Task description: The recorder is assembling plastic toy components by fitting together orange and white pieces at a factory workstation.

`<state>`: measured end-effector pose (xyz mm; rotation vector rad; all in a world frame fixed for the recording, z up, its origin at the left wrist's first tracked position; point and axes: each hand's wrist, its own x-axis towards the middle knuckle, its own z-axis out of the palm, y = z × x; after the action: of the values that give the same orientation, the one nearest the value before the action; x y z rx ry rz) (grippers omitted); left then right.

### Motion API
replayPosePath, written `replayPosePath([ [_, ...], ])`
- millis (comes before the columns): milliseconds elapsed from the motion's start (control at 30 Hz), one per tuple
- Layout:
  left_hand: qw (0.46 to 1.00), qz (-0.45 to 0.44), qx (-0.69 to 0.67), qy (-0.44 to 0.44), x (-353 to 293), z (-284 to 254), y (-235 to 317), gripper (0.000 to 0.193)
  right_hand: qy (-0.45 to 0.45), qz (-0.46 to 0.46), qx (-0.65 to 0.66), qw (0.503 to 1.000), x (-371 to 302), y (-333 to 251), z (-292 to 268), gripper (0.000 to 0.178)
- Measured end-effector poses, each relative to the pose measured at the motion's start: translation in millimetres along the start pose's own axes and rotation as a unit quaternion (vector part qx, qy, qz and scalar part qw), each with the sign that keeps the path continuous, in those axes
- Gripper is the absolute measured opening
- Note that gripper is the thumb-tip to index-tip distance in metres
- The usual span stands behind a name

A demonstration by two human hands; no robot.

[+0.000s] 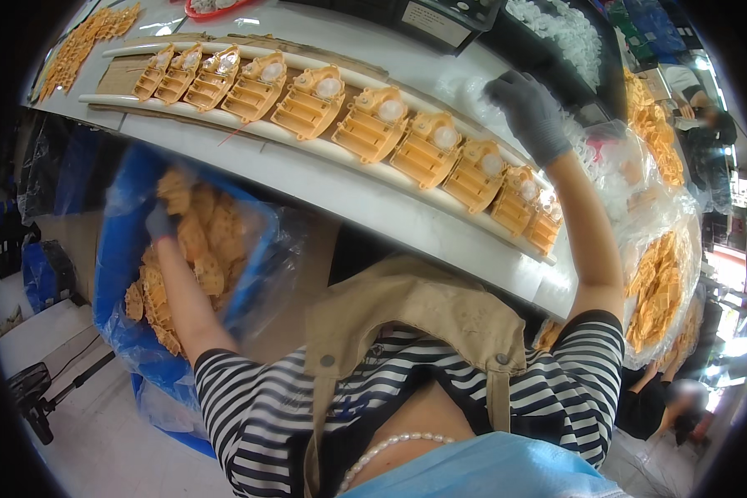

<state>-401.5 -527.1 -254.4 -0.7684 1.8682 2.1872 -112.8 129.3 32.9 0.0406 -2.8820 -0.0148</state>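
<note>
My left hand (159,222), in a grey glove, reaches into a blue bin (123,249) lined with clear plastic. It touches a heap of orange plastic housings (197,241); its fingers are blurred and partly hidden. My right hand (527,116), gloved too, is beyond the far side of the row, beside a heap of clear plastic parts (465,93). Its fingers are bent together, and what they hold, if anything, is hidden. Between my hands a slanting row of orange housings (309,104) lies on two white rails (199,123); round clear pieces sit in several of them.
The rails rest on a white table (324,189). More clear parts (556,37) fill a dark container at the far right, next to a black box (440,25). Plastic bags of orange parts (660,282) stand at the right. Loose orange parts (87,41) lie far left. Other people are at the right.
</note>
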Motion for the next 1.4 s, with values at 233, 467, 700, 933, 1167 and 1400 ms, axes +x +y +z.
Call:
replayPosePath([
  [233, 0.983, 0.011, -0.132, -0.129, -96, 33, 34, 0.03, -0.02, 0.011, 0.008, 1.0, 5, 4, 16, 0.015],
  [467, 0.968, 0.113, -0.034, -0.221, -217, 33, 41, 0.035, -0.058, 0.193, 0.298, 0.933, 3, 11, 21, 0.018],
  [700, 0.895, -0.036, -0.18, -0.407, -364, 162, 92, 0.053, 0.01, 0.396, 0.677, 0.621, -11, 30, 17, 0.02],
  [933, 0.85, -0.078, -0.19, -0.485, -407, 236, 84, 0.06, 0.003, 0.259, 0.898, 0.357, -40, 30, 8, 0.016],
  [1167, 0.818, -0.108, -0.15, -0.546, -441, 284, 70, 0.063, 0.0, 0.273, 0.889, 0.369, -60, -19, -17, 0.023],
  [1400, 0.825, -0.146, -0.101, -0.537, -459, 299, 59, 0.068, 0.024, 0.267, 0.693, 0.669, -67, -80, -54, 0.017],
])
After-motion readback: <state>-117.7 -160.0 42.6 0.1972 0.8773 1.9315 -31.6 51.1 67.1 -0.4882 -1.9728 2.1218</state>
